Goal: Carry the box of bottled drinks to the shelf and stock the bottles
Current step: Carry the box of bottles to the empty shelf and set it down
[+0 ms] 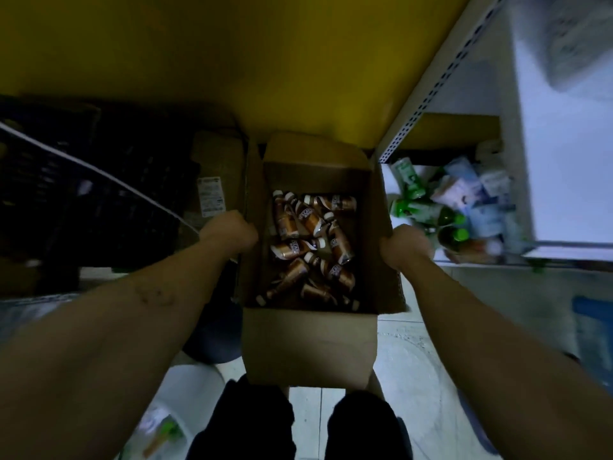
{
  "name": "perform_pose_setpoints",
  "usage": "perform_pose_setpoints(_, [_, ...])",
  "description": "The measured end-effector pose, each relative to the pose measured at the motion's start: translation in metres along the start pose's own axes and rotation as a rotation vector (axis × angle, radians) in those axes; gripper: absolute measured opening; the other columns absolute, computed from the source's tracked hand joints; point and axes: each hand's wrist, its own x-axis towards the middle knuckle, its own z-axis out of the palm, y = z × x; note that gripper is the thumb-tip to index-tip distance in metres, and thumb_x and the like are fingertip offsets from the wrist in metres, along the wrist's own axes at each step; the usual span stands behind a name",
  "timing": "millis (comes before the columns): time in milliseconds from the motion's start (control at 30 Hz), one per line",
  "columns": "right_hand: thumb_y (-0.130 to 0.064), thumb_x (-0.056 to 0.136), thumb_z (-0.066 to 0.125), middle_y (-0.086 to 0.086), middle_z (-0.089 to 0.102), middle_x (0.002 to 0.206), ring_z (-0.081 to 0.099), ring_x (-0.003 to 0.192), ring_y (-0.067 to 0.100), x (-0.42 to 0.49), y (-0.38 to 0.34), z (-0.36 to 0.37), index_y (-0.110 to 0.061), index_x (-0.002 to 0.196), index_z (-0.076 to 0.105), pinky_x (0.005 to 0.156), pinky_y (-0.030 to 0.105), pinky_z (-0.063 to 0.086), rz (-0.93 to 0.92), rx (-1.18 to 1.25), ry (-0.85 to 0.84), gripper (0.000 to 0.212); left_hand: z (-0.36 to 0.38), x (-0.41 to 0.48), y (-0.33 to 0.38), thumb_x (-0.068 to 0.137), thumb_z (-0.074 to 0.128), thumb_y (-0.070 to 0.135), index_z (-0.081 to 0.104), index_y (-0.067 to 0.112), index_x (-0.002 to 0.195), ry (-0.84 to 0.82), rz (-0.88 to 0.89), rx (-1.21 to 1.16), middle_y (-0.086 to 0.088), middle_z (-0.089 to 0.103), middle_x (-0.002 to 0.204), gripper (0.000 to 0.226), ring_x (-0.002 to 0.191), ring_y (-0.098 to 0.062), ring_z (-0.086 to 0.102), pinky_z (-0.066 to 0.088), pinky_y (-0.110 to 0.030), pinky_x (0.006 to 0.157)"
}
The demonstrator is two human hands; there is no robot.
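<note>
An open cardboard box [308, 346] hangs in front of me with its flaps up. Several brown bottled drinks [311, 250] with white caps lie jumbled inside it. My left hand [232, 230] grips the box's left wall, and my right hand [406, 244] grips its right wall. A white metal shelf [441, 81] stands to the right. Green-capped bottles [428, 214] and pale packets lie on its low level.
A yellow wall [265, 61] rises behind the box. Dark crates [83, 180] and a labelled carton [212, 184] stand at the left. My legs [298, 426] show below the box over a pale tiled floor [414, 360]. A blue item [593, 327] sits at the right edge.
</note>
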Motion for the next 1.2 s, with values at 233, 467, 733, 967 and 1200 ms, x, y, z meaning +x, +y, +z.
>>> perform_pose_setpoints(233, [-0.032,0.093,0.052,0.02,0.061,0.121,0.059,0.11,0.038,-0.101,-0.003,-0.072,-0.003,0.116,0.06,0.079,0.036,0.045,-0.049,0.055,0.114,0.038,-0.074,-0.112,0.004,0.088,0.052,0.029,0.058,0.013,0.101,0.095,0.033,0.014,-0.009,0.057,0.09,0.021,0.079,-0.024,0.058,0.052,-0.034,0.069])
perform_pose_setpoints(467, [-0.024,0.088,0.056,0.019,0.062,0.122,0.058,0.113,0.036,-0.182,0.024,-0.117,-0.001,0.115,0.062,0.078,0.034,0.045,-0.093,0.056,0.252,0.035,-0.103,-0.205,0.007,0.09,0.051,0.022,0.054,0.012,0.079,0.21,0.089,-0.057,-0.012,0.06,0.085,0.015,0.075,-0.03,0.063,0.059,-0.041,0.074])
perform_pose_setpoints(733, [-0.027,0.088,0.055,0.016,0.067,0.106,0.063,0.099,0.036,-0.259,0.089,-0.126,-0.015,0.078,0.056,0.068,0.033,0.041,-0.264,0.105,0.342,0.016,-0.063,-0.319,-0.012,0.089,0.05,0.02,0.05,0.012,0.069,0.364,0.104,-0.12,-0.007,0.051,0.069,0.022,0.057,-0.021,0.049,0.039,-0.028,0.046])
perform_pose_setpoints(967, [-0.028,0.087,0.057,0.014,0.067,0.105,0.062,0.098,0.034,-0.318,0.15,-0.107,-0.01,0.093,0.061,0.07,0.033,0.045,-0.29,0.005,0.381,0.019,-0.012,-0.401,-0.04,0.086,0.051,0.023,0.052,0.011,0.069,0.42,0.139,-0.207,-0.008,0.054,0.072,0.022,0.06,-0.023,0.052,0.043,-0.029,0.051])
perform_pose_setpoints(1200, [-0.03,0.088,0.057,0.015,0.063,0.111,0.061,0.1,0.034,-0.376,0.201,-0.061,-0.007,0.109,0.059,0.071,0.033,0.043,-0.288,-0.059,0.305,0.032,0.055,-0.458,-0.08,0.086,0.052,0.028,0.057,0.012,0.086,0.376,0.125,-0.191,-0.008,0.058,0.087,0.017,0.076,-0.024,0.06,0.049,-0.03,0.057])
